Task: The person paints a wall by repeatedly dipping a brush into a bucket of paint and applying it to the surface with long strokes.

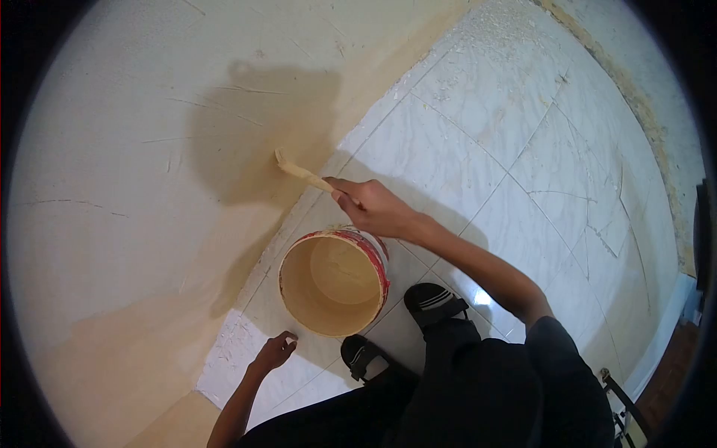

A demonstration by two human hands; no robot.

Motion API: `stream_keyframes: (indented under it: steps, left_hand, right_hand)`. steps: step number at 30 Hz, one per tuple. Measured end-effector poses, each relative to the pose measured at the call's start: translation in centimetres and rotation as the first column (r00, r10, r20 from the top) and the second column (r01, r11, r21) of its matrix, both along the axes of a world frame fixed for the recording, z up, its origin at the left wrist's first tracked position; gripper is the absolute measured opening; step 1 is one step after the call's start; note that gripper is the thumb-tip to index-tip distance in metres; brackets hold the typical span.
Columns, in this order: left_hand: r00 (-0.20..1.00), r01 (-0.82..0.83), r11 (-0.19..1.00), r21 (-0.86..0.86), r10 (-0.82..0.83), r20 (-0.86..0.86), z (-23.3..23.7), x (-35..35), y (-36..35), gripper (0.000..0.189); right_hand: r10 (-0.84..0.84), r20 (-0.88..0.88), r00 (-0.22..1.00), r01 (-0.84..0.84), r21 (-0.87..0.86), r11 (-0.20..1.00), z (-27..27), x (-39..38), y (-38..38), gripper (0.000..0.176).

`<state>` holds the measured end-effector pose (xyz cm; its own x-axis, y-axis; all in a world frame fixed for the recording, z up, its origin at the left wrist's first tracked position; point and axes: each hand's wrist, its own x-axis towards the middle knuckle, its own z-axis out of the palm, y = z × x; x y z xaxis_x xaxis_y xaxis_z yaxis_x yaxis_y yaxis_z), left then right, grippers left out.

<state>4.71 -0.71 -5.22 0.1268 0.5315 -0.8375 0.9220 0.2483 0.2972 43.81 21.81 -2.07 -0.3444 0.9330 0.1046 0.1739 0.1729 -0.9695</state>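
My right hand [371,204] is closed round the handle of a paintbrush [302,175] coated in cream paint. The brush's bristle end touches or nearly touches the wall [246,164], where the paint looks darker and wet. Below that hand, a large round bucket [382,278] with a red, paint-smeared rim stands on the floor, cream paint lying in its bottom. My left hand [275,352] hangs beside the bucket's near left side, apart from it. Its fingers curl loosely, and I see nothing held in them.
White tiles [478,142] with chips and cracks cover the floor, flaking along the wall's foot. My sandalled feet [433,305] stand close to the bucket. Another rough wall edge [627,89] runs along the upper right. A dark-framed object [624,403] is partly visible at lower right.
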Motion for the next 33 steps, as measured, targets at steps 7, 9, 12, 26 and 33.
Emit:
stream_keyframes:
  steps: [7,9,12,26,33]
  left_hand:
    - [1.0,-0.005,1.0,0.009,0.005,0.027,0.5,0.8,-0.6,0.022]
    - [1.0,-0.016,1.0,0.005,0.016,0.021,0.9,0.5,-1.3,0.022]
    - [1.0,0.001,1.0,-0.006,-0.001,0.01,1.1,0.6,-1.7,0.021]
    - [0.998,0.059,0.998,0.015,-0.059,-0.005,0.9,0.7,-0.7,0.022]
    - [0.999,0.031,0.999,-0.028,-0.031,-0.007,2.2,1.8,1.1,0.022]
  right_hand:
    - [0.307,0.05,0.95,-0.308,0.002,0.952,0.4,0.9,1.2,0.029]
    - [0.349,0.105,0.931,-0.352,0.013,0.936,-0.1,0.0,1.9,0.028]
    - [0.239,0.153,0.959,-0.254,0.082,0.964,-1.3,0.0,3.4,0.026]
    - [-0.573,0.282,0.769,0.566,0.116,0.816,0.3,8.1,3.9,0.025]
    - [-0.382,0.107,0.918,0.38,0.036,0.924,0.0,0.3,1.4,0.027]
